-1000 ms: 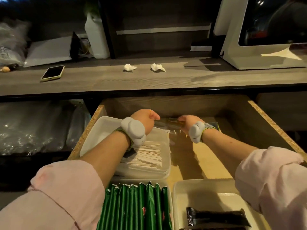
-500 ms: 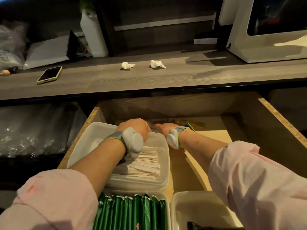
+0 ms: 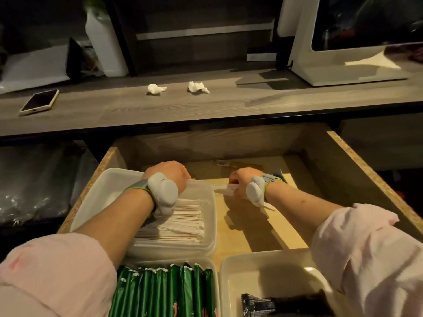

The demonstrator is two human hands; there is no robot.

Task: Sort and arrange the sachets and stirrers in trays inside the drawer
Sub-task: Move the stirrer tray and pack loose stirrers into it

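Note:
My right hand (image 3: 240, 181) is closed on a small bundle of pale wrapped stirrers (image 3: 225, 188), held just right of the stirrer tray's far corner. One stick pokes out below that wrist. My left hand (image 3: 169, 177) curls over the far rim of the white tray (image 3: 96, 202) filled with paper-wrapped stirrers (image 3: 183, 220); its fingers are hidden. In front of it, a tray holds upright green sachets (image 3: 169, 291). At the front right, a white tray (image 3: 229, 266) holds a black sachet (image 3: 258, 305). A few loose sachets (image 3: 238, 164) lie against the drawer's back wall.
The wooden drawer (image 3: 366, 179) is pulled out under a grey counter. On the counter lie a phone (image 3: 40, 101) and two crumpled tissues (image 3: 198, 86), and a white appliance (image 3: 343, 65) stands there too. Plastic-wrapped goods (image 3: 34, 186) fill the shelf at the left.
My hands came back from the rear of the drawer toward the stirrer tray, then moved apart. The stirrer bundle is now in my right hand alone.

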